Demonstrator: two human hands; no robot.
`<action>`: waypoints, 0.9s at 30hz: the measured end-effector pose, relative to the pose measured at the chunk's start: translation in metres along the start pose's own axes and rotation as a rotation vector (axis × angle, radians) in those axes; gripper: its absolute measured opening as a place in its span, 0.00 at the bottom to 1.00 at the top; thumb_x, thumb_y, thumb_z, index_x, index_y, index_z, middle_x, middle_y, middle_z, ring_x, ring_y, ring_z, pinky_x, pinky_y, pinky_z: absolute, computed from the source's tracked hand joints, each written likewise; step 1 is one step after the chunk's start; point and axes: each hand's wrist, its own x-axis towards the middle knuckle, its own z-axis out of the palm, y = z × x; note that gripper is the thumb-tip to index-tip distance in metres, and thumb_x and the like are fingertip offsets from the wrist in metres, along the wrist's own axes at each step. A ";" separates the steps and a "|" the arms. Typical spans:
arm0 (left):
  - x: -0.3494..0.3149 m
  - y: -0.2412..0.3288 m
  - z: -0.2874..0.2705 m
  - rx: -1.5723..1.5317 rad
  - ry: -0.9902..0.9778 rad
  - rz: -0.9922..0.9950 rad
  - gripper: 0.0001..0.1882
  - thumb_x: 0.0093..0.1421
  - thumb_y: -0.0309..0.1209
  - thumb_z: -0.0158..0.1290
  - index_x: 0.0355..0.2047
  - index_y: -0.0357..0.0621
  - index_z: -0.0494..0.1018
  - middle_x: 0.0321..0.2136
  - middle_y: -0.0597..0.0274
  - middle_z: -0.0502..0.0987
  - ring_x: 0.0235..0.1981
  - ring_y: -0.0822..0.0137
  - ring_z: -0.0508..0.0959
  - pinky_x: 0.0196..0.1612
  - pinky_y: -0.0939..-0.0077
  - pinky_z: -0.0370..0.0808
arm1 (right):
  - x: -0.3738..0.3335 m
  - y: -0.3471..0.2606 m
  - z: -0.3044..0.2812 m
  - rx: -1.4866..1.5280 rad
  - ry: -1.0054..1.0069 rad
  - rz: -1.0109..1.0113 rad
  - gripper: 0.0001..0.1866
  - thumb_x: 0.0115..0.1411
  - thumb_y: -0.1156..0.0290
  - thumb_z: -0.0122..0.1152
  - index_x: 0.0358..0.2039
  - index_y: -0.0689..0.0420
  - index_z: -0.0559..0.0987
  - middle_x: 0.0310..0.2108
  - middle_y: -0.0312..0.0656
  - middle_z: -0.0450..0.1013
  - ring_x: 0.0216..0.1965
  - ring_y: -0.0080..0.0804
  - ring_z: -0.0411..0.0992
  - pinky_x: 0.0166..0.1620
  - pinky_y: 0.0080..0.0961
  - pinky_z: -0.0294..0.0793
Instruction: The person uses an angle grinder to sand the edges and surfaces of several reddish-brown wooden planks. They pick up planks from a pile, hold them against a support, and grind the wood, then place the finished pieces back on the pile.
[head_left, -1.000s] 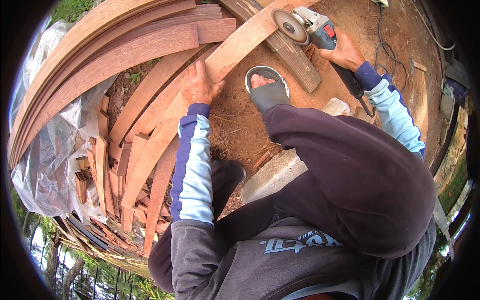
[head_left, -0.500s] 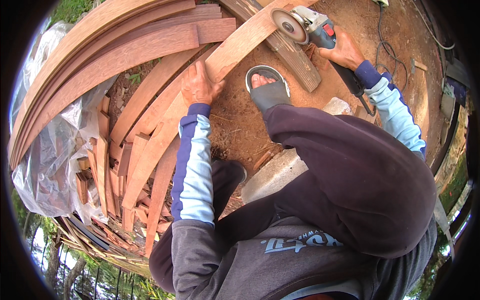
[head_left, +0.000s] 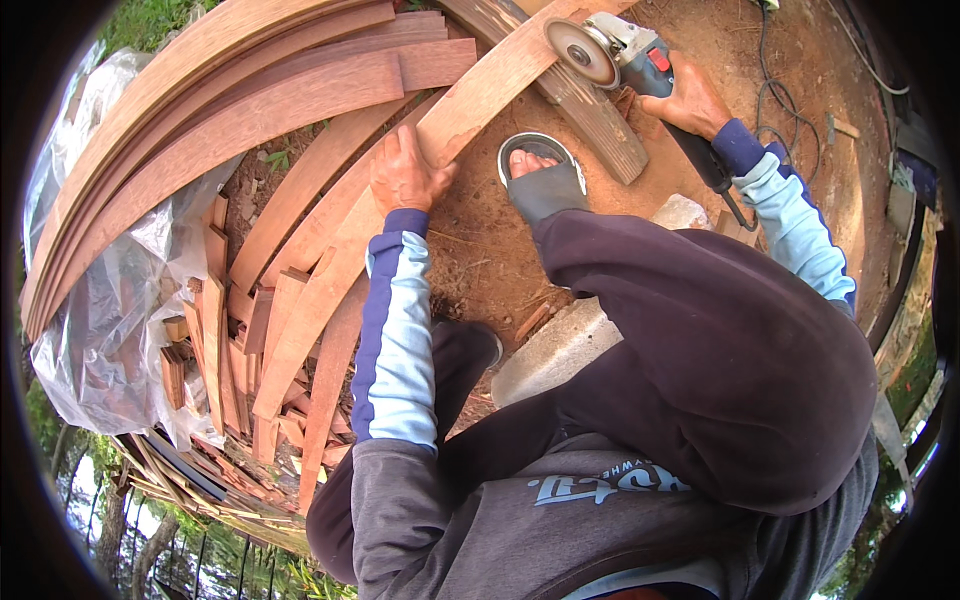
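My right hand is wrapped round an angle grinder, grey and black with a red switch. Its round disc sits at the edge of a long curved plank, near the plank's far end; whether they touch I cannot tell. With my left hand I grip the same plank farther back, fingers bent over its edge. Under the far part of the plank lies a thick weathered timber. The grinder's cord hangs from the rear of its handle.
Curved boards are stacked at the left beside clear plastic sheeting. Wood offcuts lie in a heap below them. A concrete block rests by my legs, and my sandalled foot stands near the timber. A black cable trails at the right.
The whole view has shifted slightly. Both hands, the plank and the grinder keep nearly the same places relative to one another.
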 end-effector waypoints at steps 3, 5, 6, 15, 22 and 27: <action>0.000 0.000 0.000 -0.004 0.004 -0.004 0.36 0.33 0.47 0.72 0.39 0.44 0.68 0.33 0.52 0.74 0.35 0.51 0.77 0.39 0.59 0.75 | 0.001 0.002 0.001 0.038 -0.022 -0.001 0.32 0.40 0.58 0.68 0.41 0.71 0.73 0.32 0.60 0.76 0.33 0.51 0.77 0.40 0.39 0.75; 0.000 0.001 0.000 0.006 0.007 -0.008 0.36 0.32 0.47 0.72 0.39 0.44 0.68 0.33 0.52 0.74 0.35 0.51 0.77 0.39 0.59 0.75 | 0.002 0.003 0.002 0.067 -0.026 -0.002 0.32 0.40 0.58 0.68 0.40 0.71 0.73 0.32 0.60 0.75 0.33 0.52 0.77 0.40 0.39 0.75; 0.001 0.001 0.000 0.005 0.006 -0.006 0.36 0.32 0.47 0.72 0.39 0.44 0.68 0.33 0.52 0.74 0.35 0.51 0.77 0.39 0.59 0.75 | 0.002 0.004 0.003 0.066 -0.026 0.004 0.32 0.40 0.58 0.68 0.40 0.71 0.73 0.32 0.61 0.75 0.33 0.52 0.77 0.40 0.39 0.75; 0.002 0.003 -0.006 -0.034 -0.114 -0.082 0.41 0.34 0.44 0.71 0.48 0.44 0.69 0.42 0.50 0.76 0.44 0.47 0.76 0.47 0.58 0.75 | -0.002 -0.001 0.003 0.102 0.006 -0.010 0.31 0.40 0.59 0.67 0.40 0.70 0.74 0.32 0.60 0.75 0.34 0.53 0.76 0.40 0.40 0.75; 0.002 0.005 -0.008 -0.042 -0.116 -0.078 0.41 0.35 0.44 0.71 0.49 0.43 0.68 0.42 0.48 0.76 0.43 0.46 0.76 0.47 0.57 0.75 | -0.002 -0.003 0.002 0.060 0.006 0.016 0.30 0.40 0.60 0.67 0.39 0.70 0.74 0.32 0.60 0.75 0.34 0.52 0.76 0.40 0.40 0.75; 0.003 0.005 -0.009 -0.040 -0.112 -0.074 0.41 0.35 0.44 0.70 0.49 0.43 0.68 0.42 0.47 0.76 0.44 0.46 0.76 0.47 0.57 0.75 | -0.002 -0.003 0.004 0.075 -0.014 0.048 0.30 0.41 0.60 0.67 0.39 0.71 0.73 0.32 0.61 0.75 0.34 0.52 0.77 0.40 0.40 0.75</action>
